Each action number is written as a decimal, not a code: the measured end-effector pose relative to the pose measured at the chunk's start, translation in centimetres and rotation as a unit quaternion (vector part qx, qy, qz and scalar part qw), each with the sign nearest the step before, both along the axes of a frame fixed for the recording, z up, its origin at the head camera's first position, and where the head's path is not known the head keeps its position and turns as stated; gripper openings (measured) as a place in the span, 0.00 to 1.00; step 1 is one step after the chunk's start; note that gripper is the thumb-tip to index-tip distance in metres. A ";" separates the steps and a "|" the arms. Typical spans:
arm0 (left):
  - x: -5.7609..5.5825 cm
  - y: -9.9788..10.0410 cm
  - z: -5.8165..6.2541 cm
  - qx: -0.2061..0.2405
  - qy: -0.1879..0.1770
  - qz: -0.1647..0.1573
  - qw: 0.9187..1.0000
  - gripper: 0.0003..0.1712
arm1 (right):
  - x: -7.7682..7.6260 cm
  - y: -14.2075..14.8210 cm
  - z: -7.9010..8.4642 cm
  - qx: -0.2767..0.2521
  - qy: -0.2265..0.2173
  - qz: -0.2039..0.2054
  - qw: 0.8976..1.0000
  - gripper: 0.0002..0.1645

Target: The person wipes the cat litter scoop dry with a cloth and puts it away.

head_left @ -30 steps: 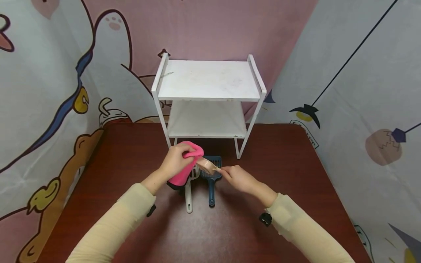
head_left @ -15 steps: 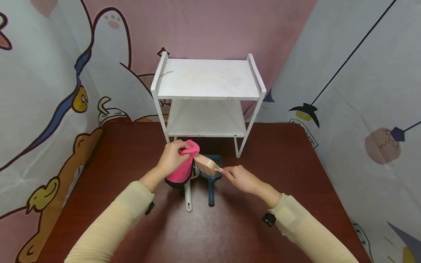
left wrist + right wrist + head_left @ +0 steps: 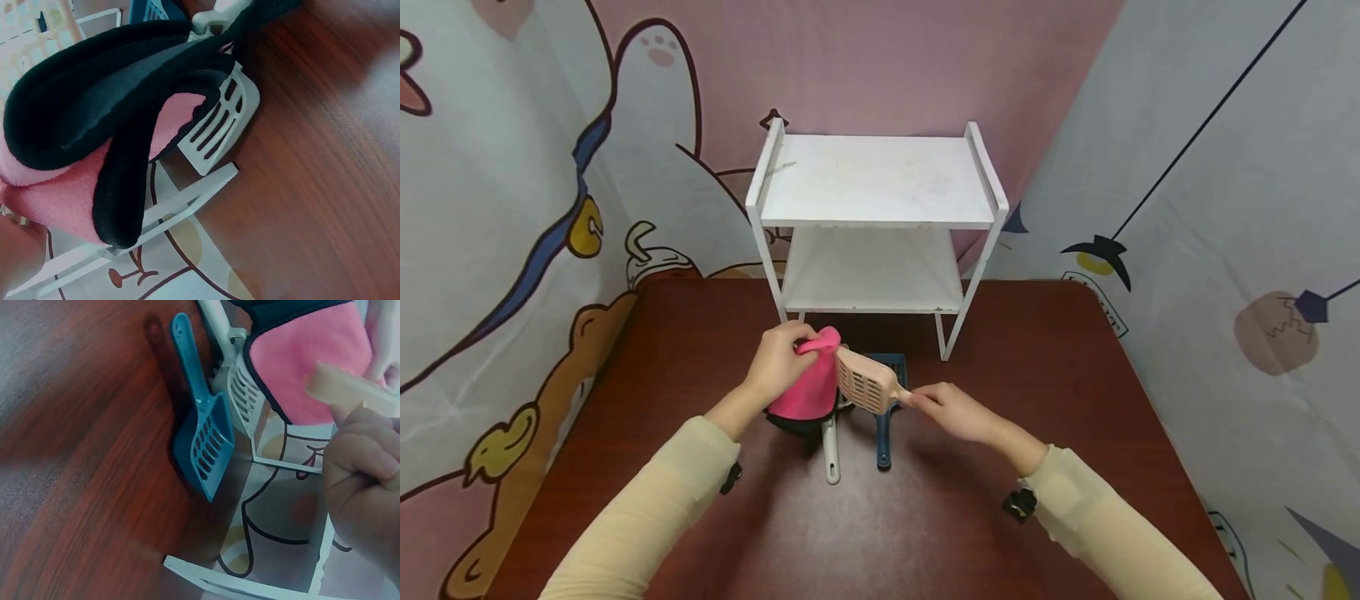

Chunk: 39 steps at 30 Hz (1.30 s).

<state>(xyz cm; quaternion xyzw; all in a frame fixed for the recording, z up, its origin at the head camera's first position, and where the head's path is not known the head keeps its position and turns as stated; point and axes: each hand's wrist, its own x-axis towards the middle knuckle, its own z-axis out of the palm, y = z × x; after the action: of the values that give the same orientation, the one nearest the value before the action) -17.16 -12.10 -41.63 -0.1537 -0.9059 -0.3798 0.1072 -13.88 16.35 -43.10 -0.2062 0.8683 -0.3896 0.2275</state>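
Note:
My left hand (image 3: 775, 367) pinches the top of a pink cloth with black trim (image 3: 808, 387), which hangs folded over the table. In the left wrist view its dark lining shows between the folds. By its handle, my right hand (image 3: 951, 408) grips a beige slotted litter scoop (image 3: 865, 382), tilted so its slots face me. The scoop's front end meets the cloth in the head view. Beneath them, a white slotted scoop (image 3: 219, 125) lies on the table, partly covered by the cloth. Beside it lies a blue litter scoop (image 3: 209, 444), its head partly hidden behind the beige one in the head view.
A white two-tier shelf (image 3: 880, 183) stands at the back of the dark red-brown table (image 3: 1037, 358), its front legs just behind the scoops. Patterned cloth walls (image 3: 685, 217) enclose the table at the back and both sides.
My left hand has drawn the cloth left and slightly down. The beige scoop has turned, so its slotted face now shows, and its front end has shifted left with the cloth.

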 end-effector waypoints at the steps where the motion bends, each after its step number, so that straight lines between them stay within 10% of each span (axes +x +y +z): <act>1: 0.0 -0.2 -0.1 0.000 0.000 0.005 1.000 0.04 | 0.0 0.0 0.0 -0.007 -0.005 -0.001 1.000 0.20; 39: -0.5 -0.5 1.4 0.048 -0.035 0.006 0.998 0.07 | -0.7 0.8 -1.1 -0.006 0.039 -0.014 0.999 0.19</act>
<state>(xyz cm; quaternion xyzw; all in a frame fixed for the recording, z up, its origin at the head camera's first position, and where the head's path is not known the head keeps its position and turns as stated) -17.69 -12.59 -40.21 -0.1296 -0.8908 -0.4270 0.0853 -14.62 17.18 -44.21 -0.2100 0.8769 -0.3899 0.1866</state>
